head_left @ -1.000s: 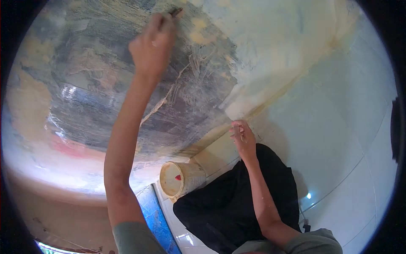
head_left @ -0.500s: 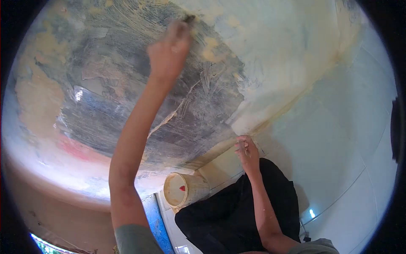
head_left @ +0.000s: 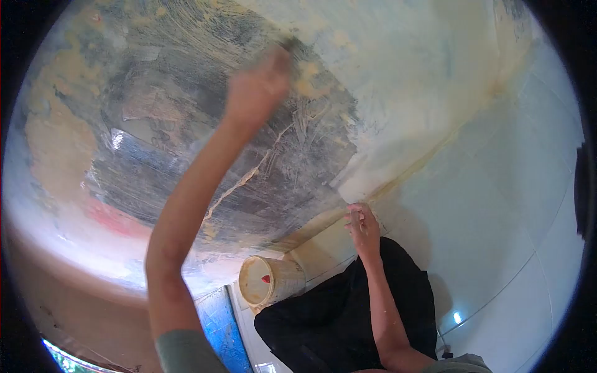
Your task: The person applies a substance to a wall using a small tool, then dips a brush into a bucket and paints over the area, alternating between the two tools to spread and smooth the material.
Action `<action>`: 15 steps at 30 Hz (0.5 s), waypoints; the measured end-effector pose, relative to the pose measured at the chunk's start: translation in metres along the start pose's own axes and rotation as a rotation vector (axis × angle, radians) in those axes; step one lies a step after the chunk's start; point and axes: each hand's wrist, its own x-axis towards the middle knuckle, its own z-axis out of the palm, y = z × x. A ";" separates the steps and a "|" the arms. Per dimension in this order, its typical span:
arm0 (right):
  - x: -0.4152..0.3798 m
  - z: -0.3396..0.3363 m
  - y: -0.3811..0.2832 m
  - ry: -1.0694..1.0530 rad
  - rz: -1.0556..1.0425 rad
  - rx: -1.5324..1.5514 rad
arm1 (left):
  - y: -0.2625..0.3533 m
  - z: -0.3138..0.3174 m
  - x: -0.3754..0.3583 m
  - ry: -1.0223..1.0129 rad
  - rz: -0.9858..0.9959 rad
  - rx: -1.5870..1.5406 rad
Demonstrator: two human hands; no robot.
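Observation:
My left hand (head_left: 256,87) is raised high against a large curved dark surface (head_left: 174,130) smeared with pale yellowish filler. It is closed on a small scraping tool (head_left: 287,45), whose dark tip pokes out above the fingers and is blurred. My right hand (head_left: 362,225) rests low near the lower edge of that surface, above my dark trouser leg (head_left: 336,311). Its fingers are curled around something small that I cannot make out.
A cream bucket (head_left: 268,280) with a red mark inside sits on the floor below the curved surface. A blue board (head_left: 221,323) lies next to it. Pale glossy floor tiles (head_left: 497,205) spread to the right.
My left hand has swept right and slightly down across the surface with the tool. The right hand has stayed near the lower edge, shifting slightly downward.

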 end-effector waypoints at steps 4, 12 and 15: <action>0.001 0.000 0.008 0.013 0.022 -0.020 | -0.002 0.008 -0.005 -0.032 -0.049 -0.238; -0.001 0.006 0.011 0.019 -0.040 0.002 | 0.007 0.007 0.000 -0.035 -0.113 -0.182; 0.002 0.002 0.017 0.006 0.000 -0.043 | 0.032 0.022 -0.005 0.020 -0.085 -0.111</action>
